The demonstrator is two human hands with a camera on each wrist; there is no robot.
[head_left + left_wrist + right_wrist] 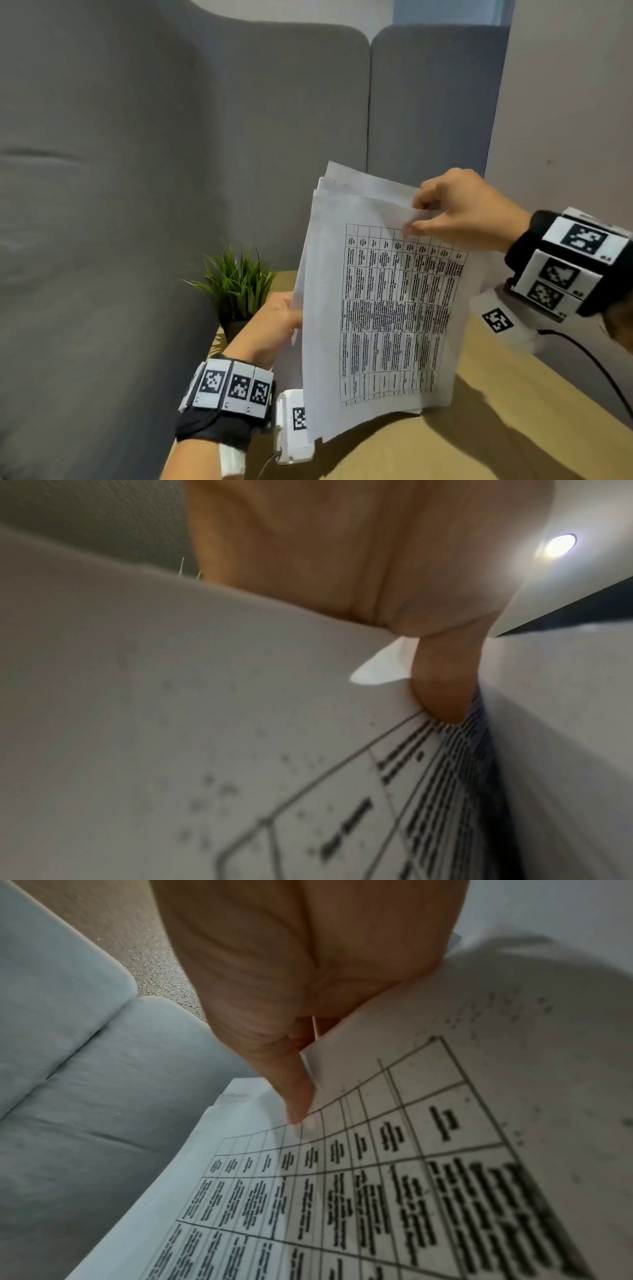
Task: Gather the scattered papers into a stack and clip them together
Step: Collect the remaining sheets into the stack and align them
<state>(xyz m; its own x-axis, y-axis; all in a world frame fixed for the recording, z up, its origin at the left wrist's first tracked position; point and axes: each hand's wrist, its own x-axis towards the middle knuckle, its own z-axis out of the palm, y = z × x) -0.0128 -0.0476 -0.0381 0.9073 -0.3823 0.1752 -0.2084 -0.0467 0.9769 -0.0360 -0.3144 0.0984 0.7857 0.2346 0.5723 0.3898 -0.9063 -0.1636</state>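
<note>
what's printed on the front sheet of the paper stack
A black grid table of dense text on the white front sheet, clearest in the head view.

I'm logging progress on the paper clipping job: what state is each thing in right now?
Paper stack: gathered, held upright, bottom edge on the table, edges uneven, no clip visible.
Left hand: grips the stack's left edge.
Right hand: pinches the stack's top edge.
Potted plant: upright behind the stack.

Papers (376, 308) upright on table (513, 428)

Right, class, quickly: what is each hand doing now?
Left hand: grips the paper stack at its side edge.
Right hand: pinches the stack's top corner.
</note>
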